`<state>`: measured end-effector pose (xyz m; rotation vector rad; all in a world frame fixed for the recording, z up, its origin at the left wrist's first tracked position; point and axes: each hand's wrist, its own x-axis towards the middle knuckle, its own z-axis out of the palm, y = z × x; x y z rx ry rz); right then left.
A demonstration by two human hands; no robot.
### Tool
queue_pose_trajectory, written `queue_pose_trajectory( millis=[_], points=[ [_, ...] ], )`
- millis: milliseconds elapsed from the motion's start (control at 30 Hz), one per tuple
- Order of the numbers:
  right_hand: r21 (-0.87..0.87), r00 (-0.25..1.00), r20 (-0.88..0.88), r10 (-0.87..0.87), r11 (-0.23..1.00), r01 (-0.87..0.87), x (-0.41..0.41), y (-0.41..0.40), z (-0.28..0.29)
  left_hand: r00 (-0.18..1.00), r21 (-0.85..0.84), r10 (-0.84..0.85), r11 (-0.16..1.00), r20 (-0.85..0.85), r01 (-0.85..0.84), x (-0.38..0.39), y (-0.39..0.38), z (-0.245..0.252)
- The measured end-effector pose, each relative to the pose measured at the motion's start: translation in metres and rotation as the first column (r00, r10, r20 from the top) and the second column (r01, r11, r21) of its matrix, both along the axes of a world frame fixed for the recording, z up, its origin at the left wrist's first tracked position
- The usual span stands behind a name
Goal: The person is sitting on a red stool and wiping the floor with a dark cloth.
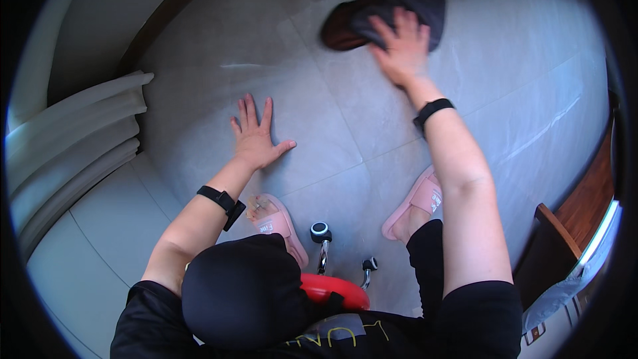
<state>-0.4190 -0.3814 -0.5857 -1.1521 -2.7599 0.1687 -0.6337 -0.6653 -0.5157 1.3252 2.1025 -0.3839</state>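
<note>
My right hand (403, 52) lies with fingers spread on a dark cloth (423, 5) on the grey tiled floor (319, 109); the hand and cloth are slightly blurred. The cloth has a reddish-brown part at its left, and its palm-side contact is hidden. To the left and nearer to me, my left hand (254, 142) rests palm down on the bare tiles, its fingers apart, holding nothing. Black bands circle both forearms near the wrists.
My feet are in pink slides (281, 224), apart. Between them stand chrome legs with casters (320, 232) and a red rounded seat (339, 291). Pale curtain folds (79, 114) hang at the left. Brown wooden furniture (558, 229) stands at the lower right.
</note>
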Motion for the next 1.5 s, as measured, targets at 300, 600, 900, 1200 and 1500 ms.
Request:
queue_pose_trajectory(
  millis=[300, 600, 900, 1200, 1500],
  points=[
    [0.01, 0.682, 0.319, -0.658, 0.721, 0.692, 0.207, -0.051, 0.001, 0.999, -0.088, 0.053, 0.995, 0.005, -0.052, -0.004, 0.005, 0.015],
    [-0.005, 0.752, 0.246, -0.612, 0.775, 0.632, 0.023, -0.06, 0.008, 0.999, 0.017, 0.032, 0.999, -0.003, -0.032, -0.01, -0.009, 0.007],
    [-0.186, 0.931, -0.107, 0.348, 0.913, -0.363, -0.102, -0.192, 0.027, 0.882, 0.44, 0.231, 0.797, 0.411, -0.414, -0.037, -0.035, 0.0],
    [-0.247, 0.673, -0.262, 0.692, 0.626, -0.74, -0.058, -0.318, 0.033, 0.862, 0.546, 0.432, 0.67, 0.264, -0.503, -0.017, -0.136, 0.006],
    [0.046, 0.895, -0.003, 0.446, 0.894, -0.445, -0.116, -0.169, 0.014, 0.878, 0.464, 0.409, 0.745, 0.25, -0.479, 0.008, -0.202, -0.008]
  ],
)
